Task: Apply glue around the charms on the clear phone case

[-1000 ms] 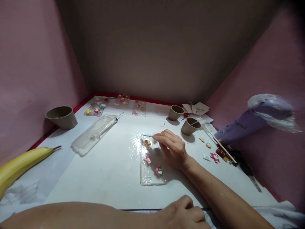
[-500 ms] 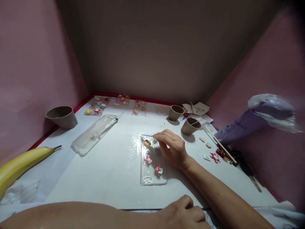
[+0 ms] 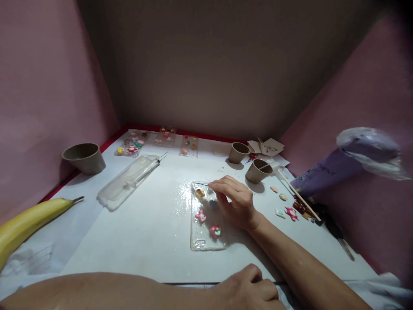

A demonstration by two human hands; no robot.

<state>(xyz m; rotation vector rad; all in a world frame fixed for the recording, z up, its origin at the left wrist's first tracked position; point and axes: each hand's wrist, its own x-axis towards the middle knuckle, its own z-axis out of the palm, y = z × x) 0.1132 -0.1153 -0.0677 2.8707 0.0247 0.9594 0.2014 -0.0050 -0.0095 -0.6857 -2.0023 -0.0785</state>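
Observation:
A clear phone case [image 3: 196,232] lies on the white table, its surface glossy and wet-looking. Stuck on it are a gold-brown charm [image 3: 200,193], a pink rabbit charm [image 3: 200,216] and a pink charm with green and white bits [image 3: 215,231]; a greyish round spot [image 3: 213,203] shows beside my fingers. My right hand [image 3: 234,200] pinches a thin blue stick [image 3: 200,184] along the case's far edge; its tip is too small to make out. At the near table edge rests my left hand [image 3: 247,290], fingers curled, partly cut off, their inside hidden.
Left are a banana [image 3: 35,219], a cup [image 3: 85,159] and a clear case with a syringe [image 3: 140,177]. Decorated cases [image 3: 189,146] lie at the back. Right are two cups [image 3: 239,153], loose charms [image 3: 292,213], a wooden stick [image 3: 300,196] and a purple bag [image 3: 335,165].
Almost nothing differs. The stick's tip and my right fingers have shifted very slightly to the right along the far edge of the case. My left hand stays put.

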